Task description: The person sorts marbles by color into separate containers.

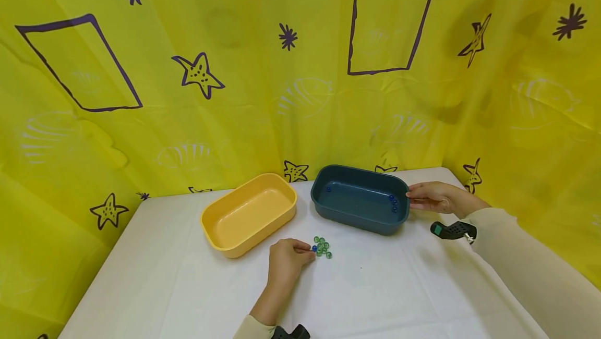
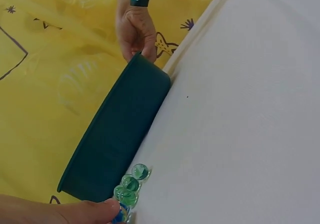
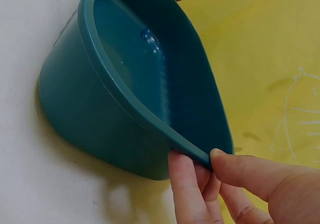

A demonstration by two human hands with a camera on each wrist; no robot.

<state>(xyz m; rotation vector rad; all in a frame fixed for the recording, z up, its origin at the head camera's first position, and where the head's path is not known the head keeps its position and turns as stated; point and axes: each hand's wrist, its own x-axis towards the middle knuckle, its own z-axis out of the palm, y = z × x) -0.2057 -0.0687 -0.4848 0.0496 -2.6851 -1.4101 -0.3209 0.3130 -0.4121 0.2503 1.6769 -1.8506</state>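
My left hand (image 1: 285, 263) pinches a blue marble (image 1: 314, 249) between thumb and fingertips, at the left edge of a small cluster of green marbles (image 1: 325, 245) on the white cloth. The left wrist view shows the thumb against the blue marble (image 2: 120, 214), with green marbles (image 2: 131, 183) close beside it. With thumb above and fingers below, my right hand (image 1: 434, 196) grips the right-end rim of a dark teal bin (image 1: 357, 219). Several blue marbles (image 1: 393, 203) lie inside that bin near its right end, and another blue marble (image 1: 328, 189) lies at its left.
A yellow bin (image 1: 249, 239) stands left of the teal one, tilted at an angle on the white-covered table (image 1: 375, 297). No marbles show inside it. Behind and around the table hangs a yellow curtain (image 1: 244, 31) with drawn stars and fish.
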